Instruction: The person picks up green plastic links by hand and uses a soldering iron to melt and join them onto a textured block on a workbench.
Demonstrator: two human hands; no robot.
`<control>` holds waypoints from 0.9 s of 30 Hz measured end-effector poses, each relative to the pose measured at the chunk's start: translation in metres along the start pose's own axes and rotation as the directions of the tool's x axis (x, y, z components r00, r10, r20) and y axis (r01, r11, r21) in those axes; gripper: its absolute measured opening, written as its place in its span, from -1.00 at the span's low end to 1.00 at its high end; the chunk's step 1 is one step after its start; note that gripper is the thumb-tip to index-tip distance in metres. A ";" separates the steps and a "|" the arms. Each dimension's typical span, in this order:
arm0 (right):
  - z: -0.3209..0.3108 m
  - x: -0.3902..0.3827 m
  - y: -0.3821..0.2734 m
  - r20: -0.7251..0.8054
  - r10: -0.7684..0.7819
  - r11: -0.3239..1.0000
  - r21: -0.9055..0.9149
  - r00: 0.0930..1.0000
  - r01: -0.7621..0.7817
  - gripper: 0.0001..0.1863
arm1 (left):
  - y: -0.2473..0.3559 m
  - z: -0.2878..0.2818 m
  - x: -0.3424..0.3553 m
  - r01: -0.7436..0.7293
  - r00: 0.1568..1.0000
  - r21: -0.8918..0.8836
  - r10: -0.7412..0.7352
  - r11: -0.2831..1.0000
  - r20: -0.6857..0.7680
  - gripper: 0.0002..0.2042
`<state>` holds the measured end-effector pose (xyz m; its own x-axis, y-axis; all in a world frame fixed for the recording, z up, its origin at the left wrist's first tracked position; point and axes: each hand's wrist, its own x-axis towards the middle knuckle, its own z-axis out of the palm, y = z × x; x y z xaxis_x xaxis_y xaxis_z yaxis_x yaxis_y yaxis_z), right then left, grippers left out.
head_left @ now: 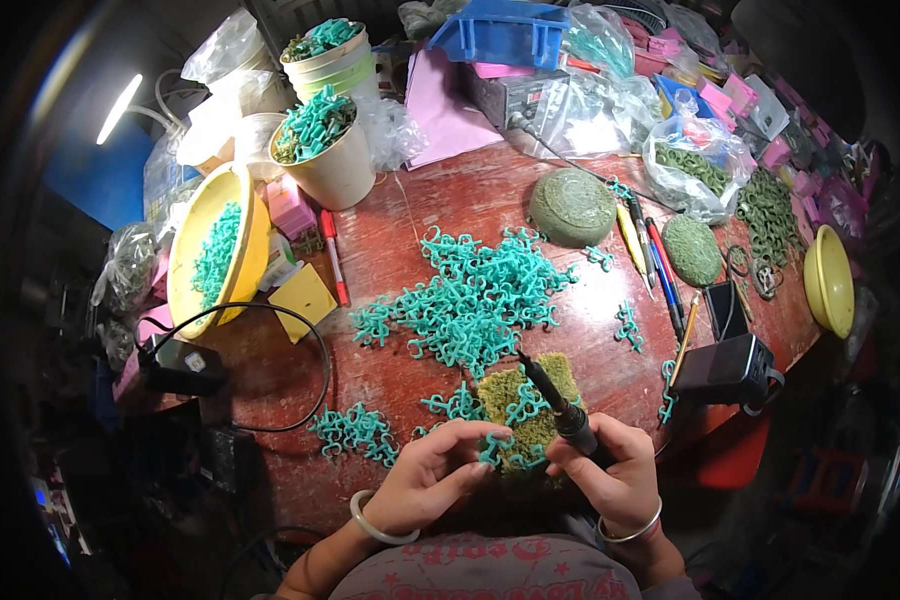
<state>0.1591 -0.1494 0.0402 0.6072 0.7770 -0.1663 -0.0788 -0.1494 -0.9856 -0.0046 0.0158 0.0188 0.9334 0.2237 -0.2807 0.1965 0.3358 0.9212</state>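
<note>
My left hand (432, 478) pinches a small teal hook-shaped piece (491, 446) between thumb and fingers, above the near end of a rough yellow-green block (558, 374). In my right hand (615, 478) is a black soldering iron (547, 383), gripped by its handle. Its thin tip points away from me, over the block's far edge. Several more teal pieces (526, 402) lie on the block. Beyond it spreads a big heap of the same teal pieces (475, 300). A smaller pile (355, 432) lies to the left of my left hand.
On the red worn table (390, 210), a yellow basin (248, 250) and a white bucket (335, 170) hold teal pieces. Right of the heap are a round green stone-like lump (573, 207), pens (662, 265) and a black box-shaped device (722, 368). A black cable (325, 375) loops at left.
</note>
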 end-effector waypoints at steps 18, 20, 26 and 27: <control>-0.036 -0.052 0.033 -0.058 -0.464 0.652 -0.698 0.884 0.296 -0.64 | -0.006 0.010 0.000 -0.073 0.988 -0.191 0.045 0.979 -0.147 -0.67; -0.043 -0.062 0.039 0.055 -0.466 0.468 -0.832 0.883 0.299 -0.60 | -0.004 0.010 -0.001 -0.023 0.988 -0.177 -0.005 0.984 -0.157 -0.66; -0.037 -0.059 0.051 0.032 -0.482 0.505 -0.806 0.876 0.308 -0.59 | -0.009 0.012 0.001 -0.037 0.989 -0.194 0.009 0.980 -0.145 -0.64; -0.033 -0.057 0.052 0.027 -0.481 0.509 -0.805 0.876 0.304 -0.59 | -0.007 0.012 0.001 -0.033 0.990 -0.191 0.005 0.981 -0.143 -0.64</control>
<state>0.1465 -0.2218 -0.0003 0.5483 0.7695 0.3273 0.7813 -0.3319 -0.5286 -0.0019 0.0026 0.0150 0.8819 0.3539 -0.3115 0.1050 0.4968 0.8615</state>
